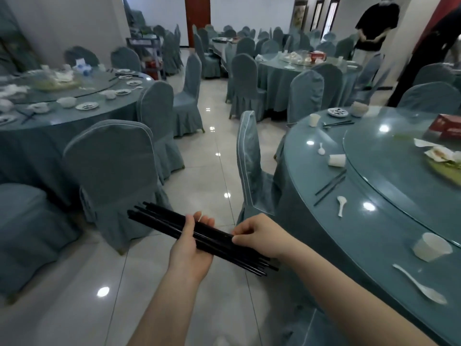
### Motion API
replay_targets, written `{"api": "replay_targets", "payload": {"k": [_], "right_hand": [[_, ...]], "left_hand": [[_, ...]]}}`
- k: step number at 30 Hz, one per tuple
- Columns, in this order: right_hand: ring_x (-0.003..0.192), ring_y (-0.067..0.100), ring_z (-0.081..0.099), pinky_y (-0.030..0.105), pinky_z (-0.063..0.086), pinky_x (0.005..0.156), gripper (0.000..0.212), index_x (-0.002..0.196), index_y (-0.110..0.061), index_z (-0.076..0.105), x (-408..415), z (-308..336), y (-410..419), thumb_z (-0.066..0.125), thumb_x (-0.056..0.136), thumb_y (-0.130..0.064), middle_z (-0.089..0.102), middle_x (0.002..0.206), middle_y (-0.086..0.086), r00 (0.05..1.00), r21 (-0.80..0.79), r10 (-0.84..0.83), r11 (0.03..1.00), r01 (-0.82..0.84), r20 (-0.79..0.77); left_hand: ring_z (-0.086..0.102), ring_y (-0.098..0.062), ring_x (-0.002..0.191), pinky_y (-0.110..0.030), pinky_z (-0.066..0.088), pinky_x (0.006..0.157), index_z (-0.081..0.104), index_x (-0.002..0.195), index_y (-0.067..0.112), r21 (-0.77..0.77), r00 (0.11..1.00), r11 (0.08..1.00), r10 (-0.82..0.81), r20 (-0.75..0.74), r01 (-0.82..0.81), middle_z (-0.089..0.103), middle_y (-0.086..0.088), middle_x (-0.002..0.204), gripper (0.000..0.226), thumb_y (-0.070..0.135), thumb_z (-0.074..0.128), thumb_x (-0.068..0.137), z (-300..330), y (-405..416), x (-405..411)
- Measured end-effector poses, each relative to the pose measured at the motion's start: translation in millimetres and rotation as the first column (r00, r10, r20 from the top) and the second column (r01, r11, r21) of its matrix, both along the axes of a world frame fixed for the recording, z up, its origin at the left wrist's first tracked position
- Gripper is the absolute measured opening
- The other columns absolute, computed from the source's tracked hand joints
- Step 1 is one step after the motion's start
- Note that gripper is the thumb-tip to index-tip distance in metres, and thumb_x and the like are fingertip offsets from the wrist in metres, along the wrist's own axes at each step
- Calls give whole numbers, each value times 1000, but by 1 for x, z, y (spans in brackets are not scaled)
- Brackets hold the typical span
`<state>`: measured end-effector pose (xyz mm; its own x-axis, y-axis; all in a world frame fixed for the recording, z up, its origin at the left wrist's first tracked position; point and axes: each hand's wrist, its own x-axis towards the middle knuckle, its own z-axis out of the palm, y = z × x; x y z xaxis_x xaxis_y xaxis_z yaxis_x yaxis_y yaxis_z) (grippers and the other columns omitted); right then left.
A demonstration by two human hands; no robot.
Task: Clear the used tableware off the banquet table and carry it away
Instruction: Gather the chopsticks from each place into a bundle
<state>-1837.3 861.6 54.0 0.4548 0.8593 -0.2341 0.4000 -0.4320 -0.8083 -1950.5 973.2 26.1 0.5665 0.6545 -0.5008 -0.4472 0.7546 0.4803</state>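
A bundle of several black chopsticks [159, 217] lies across my left hand [192, 248], whose thumb and fingers curl round it, above the tiled floor. My right hand [259, 236] pinches the same bundle closer to its right end. To my right stands the round banquet table [331, 236] with a glass top. On it lie a pair of black chopsticks [330, 187], a white spoon [341, 205], a tipped paper cup [336, 160], a white cup [431, 249] and a long white spoon [421, 284].
A lazy Susan [389, 176] carries food scraps and a red box [446, 126]. A covered chair [252, 166] stands against the table's left side, another chair [117, 176] to its left. More laid tables fill the room. A person in black [374, 23] stands at the back right.
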Motion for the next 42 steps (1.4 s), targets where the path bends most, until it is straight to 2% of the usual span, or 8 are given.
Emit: {"api": "replay_targets", "payload": {"k": [5, 9, 14, 20, 26, 32, 36, 42], "right_hand": [[71, 10, 64, 27, 52, 75, 24, 95, -19, 75, 58, -12, 71, 57, 92, -34, 72, 82, -3, 987, 40, -47, 998, 54, -154], [76, 15, 64, 28, 53, 73, 22, 95, -16, 73, 118, -28, 97, 56, 92, -30, 72, 87, 5, 921, 89, -242, 956, 281, -305], [66, 13, 60, 25, 48, 62, 15, 87, -13, 72, 180, -61, 89, 61, 91, -22, 70, 77, 2, 784, 22, -529, 824, 566, -326], [56, 12, 52, 27, 43, 55, 11, 78, -14, 69, 252, -111, 58, 63, 87, -17, 65, 68, 0, 517, -80, -835, 538, 839, -189], [83, 22, 65, 35, 52, 77, 4, 81, -19, 69, 288, -144, 40, 67, 81, -22, 70, 90, 6, 258, -202, -966, 249, 947, 18], [108, 33, 60, 37, 46, 91, 29, 108, -3, 67, 305, -165, 36, 67, 82, -17, 66, 115, 17, 74, -263, -990, 40, 964, 121], [118, 34, 55, 36, 41, 98, 39, 123, -1, 59, 319, -176, 28, 60, 85, -8, 61, 126, 18, 17, -300, -979, -46, 953, 204], [90, 35, 60, 35, 49, 76, 16, 92, -7, 64, 370, -188, 34, 50, 88, -13, 65, 97, 19, -36, -345, -964, -130, 930, 265]], "left_hand": [[60, -15, 67, -30, 49, 70, 52, 74, 13, -11, 999, 999, 40, -12, -40, 59, 0, 57, 29, 30, 50, 98, 4, 85, 46], [64, -14, 63, -30, 50, 68, 54, 75, 13, 2, 1000, 1000, 11, 18, -11, 63, 0, 59, 31, 30, 45, 100, 7, 131, 87], [66, -13, 66, -31, 49, 72, 58, 77, 15, -38, 999, 998, -46, 20, 47, 65, 1, 62, 32, 32, 44, 100, 7, 163, 140], [63, -12, 69, -30, 50, 70, 60, 79, 16, -39, 983, 983, -174, 61, 177, 63, 1, 66, 30, 31, 45, 100, 13, 201, 231], [70, -12, 68, -30, 52, 75, 65, 84, 16, 19, 929, 936, -352, 112, 352, 69, 2, 70, 31, 34, 45, 99, 20, 249, 311], [72, -12, 78, -31, 51, 77, 65, 84, 17, 43, 870, 874, -486, 88, 484, 73, 2, 79, 33, 37, 44, 99, 15, 275, 376], [72, -11, 76, -31, 50, 79, 64, 83, 17, 37, 837, 839, -545, 52, 544, 72, 3, 77, 35, 35, 40, 101, 16, 282, 424], [72, -11, 78, -30, 51, 78, 63, 86, 18, 81, 810, 807, -586, -2, 585, 72, 4, 78, 31, 35, 42, 100, 16, 292, 496]]}}
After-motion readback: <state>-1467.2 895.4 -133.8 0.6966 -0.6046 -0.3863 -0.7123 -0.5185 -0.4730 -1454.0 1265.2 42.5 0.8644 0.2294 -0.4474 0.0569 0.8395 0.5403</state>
